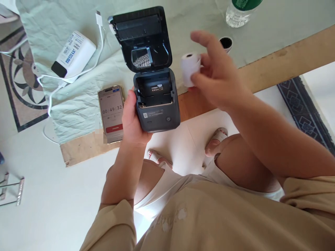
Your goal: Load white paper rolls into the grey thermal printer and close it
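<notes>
My left hand (134,118) is closed around the lower left side of a black portable label printer (158,116). The printer's lid (143,38) is flipped up, and no roll sits in its paper bay. To the right of the printer, my right hand (216,71) pinches a small white paper roll (188,68) between thumb and fingers, with the index finger stretched out. The roll is apart from the printer and stands roughly upright, its dark core hole facing up.
A phone (112,120) showing a timer lies left of the printer on the green cloth (75,118). Beyond it are a white power bank (74,57) and a white cable (101,35). A dark-topped cup (226,43) and a clear bottle (238,15) stand at right. A wooden edge (274,52) borders the table.
</notes>
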A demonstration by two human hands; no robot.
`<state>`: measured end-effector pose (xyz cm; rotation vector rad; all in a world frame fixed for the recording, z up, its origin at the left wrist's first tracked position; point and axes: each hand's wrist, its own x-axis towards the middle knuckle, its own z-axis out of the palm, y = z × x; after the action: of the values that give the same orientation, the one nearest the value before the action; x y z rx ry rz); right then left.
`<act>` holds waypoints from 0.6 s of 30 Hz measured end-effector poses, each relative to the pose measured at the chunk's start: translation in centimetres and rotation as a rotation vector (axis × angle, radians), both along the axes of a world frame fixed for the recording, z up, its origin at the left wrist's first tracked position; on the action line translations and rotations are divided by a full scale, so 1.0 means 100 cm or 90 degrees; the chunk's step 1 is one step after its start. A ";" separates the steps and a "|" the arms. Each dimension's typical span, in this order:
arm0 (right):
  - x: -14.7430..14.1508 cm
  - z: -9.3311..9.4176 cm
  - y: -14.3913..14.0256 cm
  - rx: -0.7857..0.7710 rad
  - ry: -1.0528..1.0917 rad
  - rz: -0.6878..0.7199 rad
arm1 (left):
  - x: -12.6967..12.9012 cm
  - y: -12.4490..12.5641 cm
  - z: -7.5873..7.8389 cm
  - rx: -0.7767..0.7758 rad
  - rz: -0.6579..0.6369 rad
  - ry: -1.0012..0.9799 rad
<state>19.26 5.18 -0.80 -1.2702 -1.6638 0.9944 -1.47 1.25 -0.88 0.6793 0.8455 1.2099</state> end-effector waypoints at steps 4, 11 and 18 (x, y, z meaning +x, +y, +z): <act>0.001 0.012 0.000 -0.096 0.138 -0.050 | 0.001 0.001 0.002 0.004 -0.032 -0.005; -0.023 0.062 -0.034 0.351 -0.229 0.101 | 0.002 -0.003 -0.004 0.111 -0.017 0.035; -0.039 0.064 -0.030 0.240 -0.413 0.045 | 0.002 -0.004 -0.006 0.133 -0.021 0.074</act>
<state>15.36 2.20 5.61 -1.3525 -2.2634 0.2711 -1.26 0.80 -1.51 0.9376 0.8073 1.2485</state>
